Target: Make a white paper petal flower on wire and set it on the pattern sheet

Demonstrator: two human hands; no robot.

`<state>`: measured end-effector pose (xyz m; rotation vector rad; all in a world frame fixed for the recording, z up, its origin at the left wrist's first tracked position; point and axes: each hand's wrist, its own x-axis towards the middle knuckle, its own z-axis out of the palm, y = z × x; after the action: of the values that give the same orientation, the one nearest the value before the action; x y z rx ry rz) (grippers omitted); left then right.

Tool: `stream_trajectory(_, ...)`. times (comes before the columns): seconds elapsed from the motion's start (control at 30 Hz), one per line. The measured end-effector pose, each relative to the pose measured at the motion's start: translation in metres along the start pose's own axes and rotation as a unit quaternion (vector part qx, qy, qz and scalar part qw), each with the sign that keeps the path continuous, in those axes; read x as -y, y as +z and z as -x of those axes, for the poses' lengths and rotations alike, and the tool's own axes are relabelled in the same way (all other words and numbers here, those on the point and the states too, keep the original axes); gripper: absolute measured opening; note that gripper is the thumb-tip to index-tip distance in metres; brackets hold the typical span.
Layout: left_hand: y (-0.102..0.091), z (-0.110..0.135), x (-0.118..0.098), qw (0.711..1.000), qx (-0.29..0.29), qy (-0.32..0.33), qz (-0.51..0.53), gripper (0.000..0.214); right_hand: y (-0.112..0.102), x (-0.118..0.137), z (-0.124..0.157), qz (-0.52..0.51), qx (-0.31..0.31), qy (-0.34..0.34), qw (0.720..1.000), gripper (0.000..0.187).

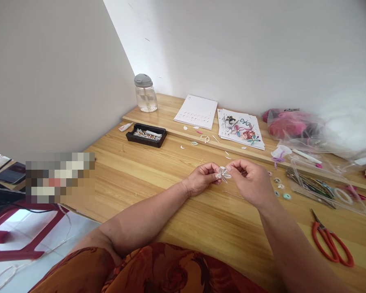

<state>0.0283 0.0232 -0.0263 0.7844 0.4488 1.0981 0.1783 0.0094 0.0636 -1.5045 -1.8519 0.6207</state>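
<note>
Between my hands, over the wooden table, is a small white flower point(223, 173) with petals and thin stems or threads below it. The fingers of my left hand point(204, 174) pinch it from the left. From the right, the thumb and fingertips of my right hand point(251, 179) close on its edge. A thin thread or wire point(234, 194) lies on the table just below my hands. Several small bobbins point(281, 186) of thread sit to the right of my right hand. The exact make of the flower is too small to tell.
Red-handled scissors point(329, 240) lie at the right front. Behind them a clear plastic box point(361, 209) holds tools. A black tray point(163, 141) of beads, a glue tube point(126, 127) and a water bottle point(146, 97) stand back left. Papers point(196, 112) and coloured flowers point(242, 129) rest on the raised ledge.
</note>
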Motion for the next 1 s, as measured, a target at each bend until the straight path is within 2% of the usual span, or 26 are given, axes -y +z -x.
stream_trajectory(0.43, 0.002, 0.001, -0.002, 1.0, -0.002, -0.025, 0.017, 0.041, -0.013, 0.001, -0.004, -0.02, -0.002, -0.011, 1.0, 0.024)
stream_trajectory(0.63, 0.003, 0.002, -0.003, 0.999, 0.002, -0.028, 0.023, 0.041, -0.01, 0.005, -0.002, -0.01, 0.041, -0.007, 0.999, 0.023)
stream_trajectory(1.0, 0.002, 0.003, -0.004, 0.998, 0.007, -0.053, 0.023, 0.043, -0.012, 0.006, -0.001, -0.012, 0.026, -0.006, 1.0, 0.024)
